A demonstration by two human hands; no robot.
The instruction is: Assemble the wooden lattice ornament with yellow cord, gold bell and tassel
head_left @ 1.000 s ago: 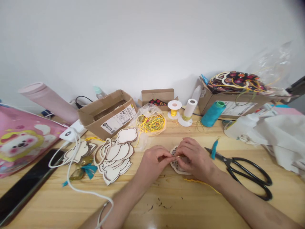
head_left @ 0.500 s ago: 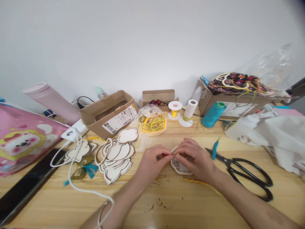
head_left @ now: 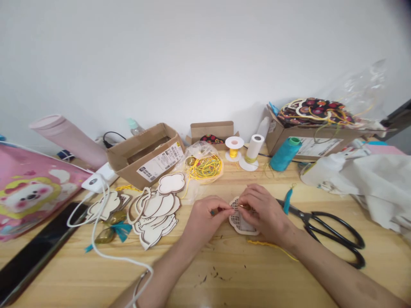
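Note:
My left hand (head_left: 207, 218) and my right hand (head_left: 261, 211) meet over a small wooden lattice cutout (head_left: 239, 220) lying on the wooden table (head_left: 224, 273). Both hands are closed in a pinch at the cutout's top edge. The left fingertips pinch something small that I cannot make out. The right hand covers much of the cutout and holds it. A yellow cord (head_left: 272, 247) trails on the table below my right wrist.
Black scissors (head_left: 334, 239) and a teal tassel (head_left: 287, 201) lie right of my hands. A pile of wooden cutouts (head_left: 157, 209) lies to the left. Behind are cardboard boxes (head_left: 144, 156), a bag of yellow cord (head_left: 205, 166), spools (head_left: 234, 147), a teal thread cone (head_left: 285, 154), white cloth (head_left: 369, 184), a white cable (head_left: 96, 239).
The hands have stayed pinched on the cutout with only slight finger shifts. The view has moved a little.

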